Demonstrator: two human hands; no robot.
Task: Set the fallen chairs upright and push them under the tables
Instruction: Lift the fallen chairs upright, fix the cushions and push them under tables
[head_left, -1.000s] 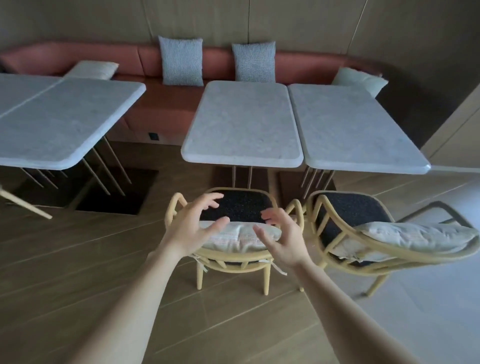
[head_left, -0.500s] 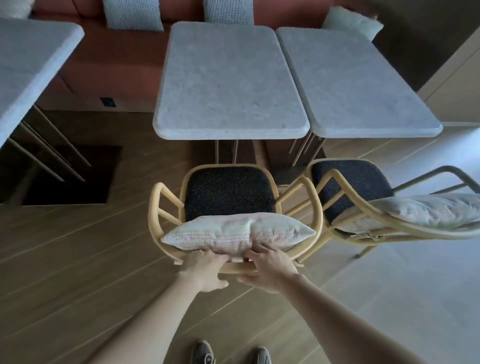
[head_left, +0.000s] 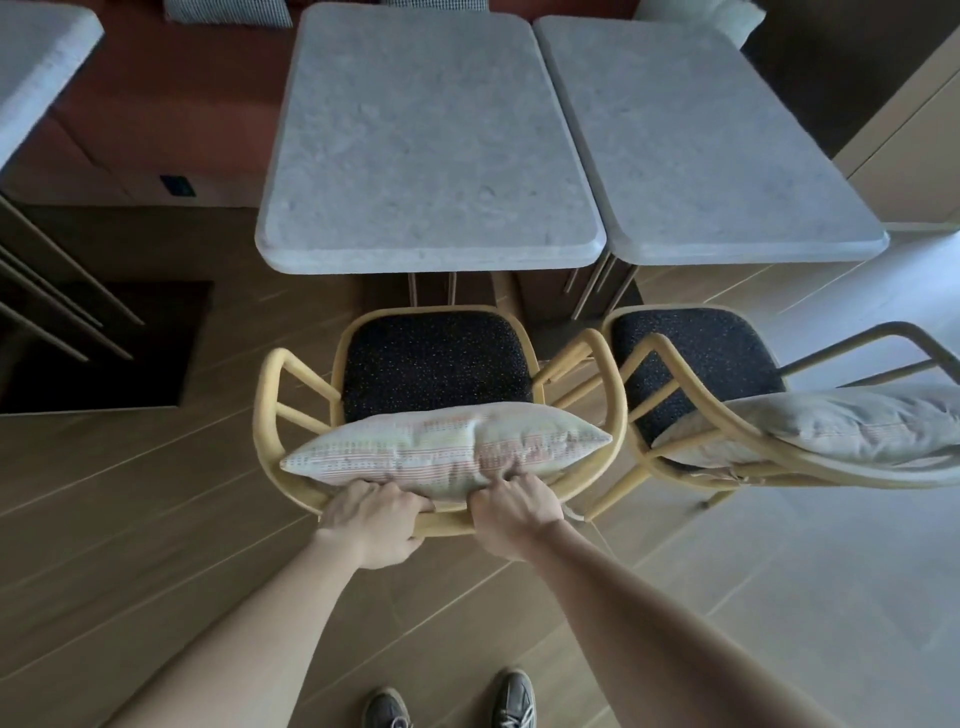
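Note:
A yellow wooden chair with a dark speckled seat stands upright just in front of the grey stone table. A pale patterned cushion leans against its backrest. My left hand and my right hand both grip the top rail of the backrest, fingers curled over it under the cushion. A second, similar chair with its own cushion stands upright to the right, angled, in front of the second table.
A red bench with cushions runs behind the tables. A third table's corner and its thin metal legs are at the left. My shoes stand on the wooden floor directly behind the chair. Pale floor lies to the right.
My hands went from hovering over the backrest to gripping its top rail. I have stepped closer, so the chair and tables look larger and lower in view.

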